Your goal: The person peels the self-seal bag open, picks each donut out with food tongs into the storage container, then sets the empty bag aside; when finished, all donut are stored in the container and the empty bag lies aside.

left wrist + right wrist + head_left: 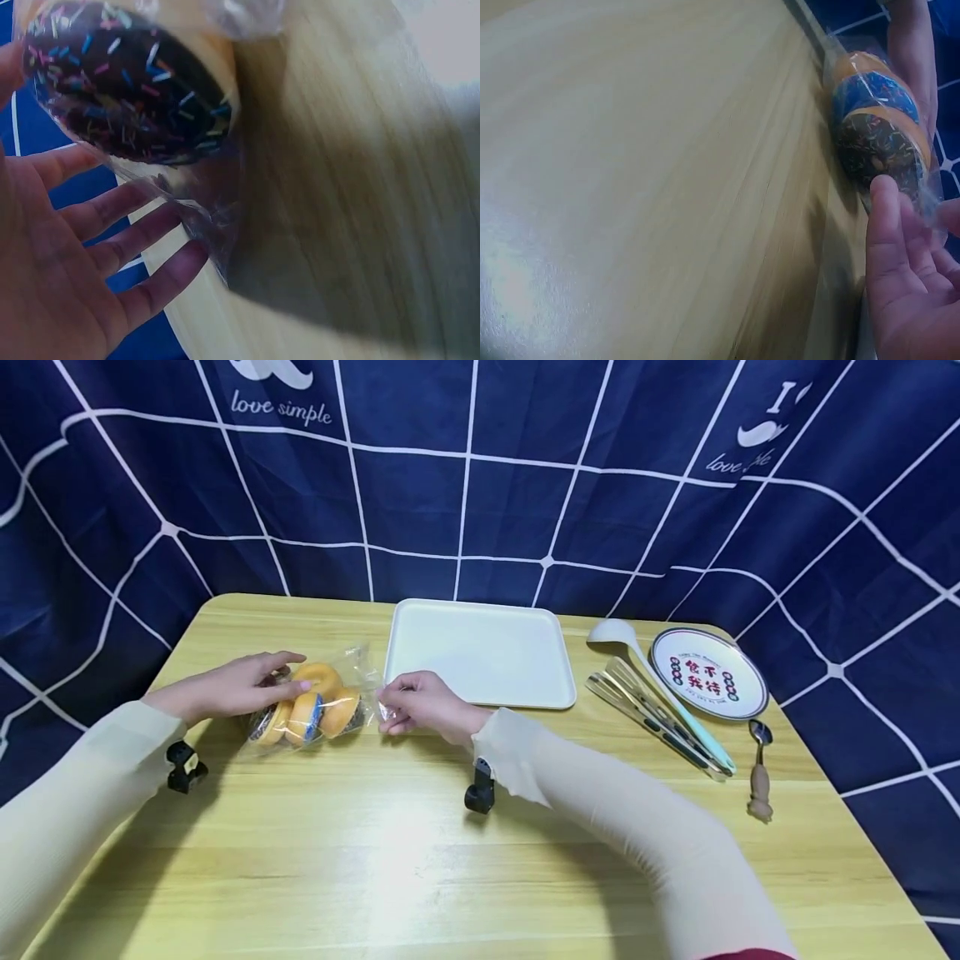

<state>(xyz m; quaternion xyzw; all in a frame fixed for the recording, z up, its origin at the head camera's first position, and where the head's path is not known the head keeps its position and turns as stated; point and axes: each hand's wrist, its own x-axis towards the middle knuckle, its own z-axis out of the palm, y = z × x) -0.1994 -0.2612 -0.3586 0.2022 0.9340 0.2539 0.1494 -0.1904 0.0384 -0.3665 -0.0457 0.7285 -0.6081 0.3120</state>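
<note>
Several doughnuts point(318, 677) lie in a clear plastic bag point(365, 670) on the left part of the table. One has dark icing with coloured sprinkles point(135, 86); another has blue icing point(874, 94). My left hand point(232, 685) is at the bag's left end, its fingers point(112, 206) fairly straight and spread against the plastic, thumb over the doughnuts. My right hand point(431, 703) pinches the loose right end of the bag between thumb and fingers. In the right wrist view, the right hand point(911, 277) is beside the dark-iced doughnut. Whether the bag is sealed cannot be made out.
Just behind my right hand lies a white tray point(480, 652). To its right are a ladle point(660, 689) with a mint handle, metal tongs point(648, 714), a plate point(708, 643) with red lettering and a spoon point(760, 768). A dark blue curtain point(502, 502) hangs behind the wooden table point(337, 860).
</note>
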